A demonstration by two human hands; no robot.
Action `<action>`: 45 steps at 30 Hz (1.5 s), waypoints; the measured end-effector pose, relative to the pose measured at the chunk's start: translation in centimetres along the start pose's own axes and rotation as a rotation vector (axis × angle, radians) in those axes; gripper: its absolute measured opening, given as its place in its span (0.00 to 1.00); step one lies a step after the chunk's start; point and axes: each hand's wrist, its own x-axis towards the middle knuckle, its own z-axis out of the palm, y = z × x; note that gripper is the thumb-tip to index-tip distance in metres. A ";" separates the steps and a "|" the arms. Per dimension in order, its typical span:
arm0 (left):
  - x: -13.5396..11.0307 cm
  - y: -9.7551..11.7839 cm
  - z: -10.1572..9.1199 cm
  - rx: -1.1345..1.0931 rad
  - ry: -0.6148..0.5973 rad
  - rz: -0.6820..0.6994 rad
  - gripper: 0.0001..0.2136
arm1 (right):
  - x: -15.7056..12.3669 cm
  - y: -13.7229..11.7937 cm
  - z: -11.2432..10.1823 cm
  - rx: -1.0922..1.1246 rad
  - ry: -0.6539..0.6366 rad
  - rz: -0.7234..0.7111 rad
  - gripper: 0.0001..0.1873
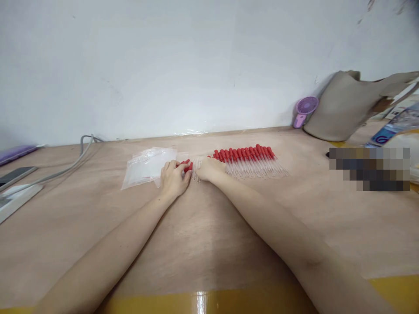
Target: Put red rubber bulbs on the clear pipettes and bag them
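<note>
Several droppers with red rubber bulbs (189, 167) and clear thin tubes lie between my two hands. My left hand (174, 179) is closed at their bulb end, with thumb and fingers on the red bulbs. At the clear tubes (195, 171), my right hand (208, 169) is curled with its fingers closed around them; the palm side is hidden. Right of that hand, more red-bulb droppers (252, 153) lie side by side in a slanted row, bulbs toward the wall. Clear plastic zip bags (139, 170) lie in an overlapping pile beside my left hand.
On the left of the wooden table (183, 244) are a grey cable (70, 165), a phone (18, 175), a white box (21, 201) and a purple pouch (18, 153). At right stand a purple fan (307, 106), a beige bag (343, 104) and a bottle (388, 131), near a pixelated patch.
</note>
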 end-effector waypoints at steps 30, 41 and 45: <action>-2.6 4.9 -3.5 -0.559 -0.388 0.304 0.10 | -6.2 13.6 -0.5 0.174 0.462 -0.729 0.14; -2.8 5.7 -1.6 -0.733 -0.274 0.114 0.09 | -6.7 13.8 -0.3 0.097 0.361 -0.781 0.12; -2.7 5.8 -1.9 -0.754 -0.245 0.145 0.08 | -6.9 13.4 -0.2 0.079 0.358 -0.797 0.12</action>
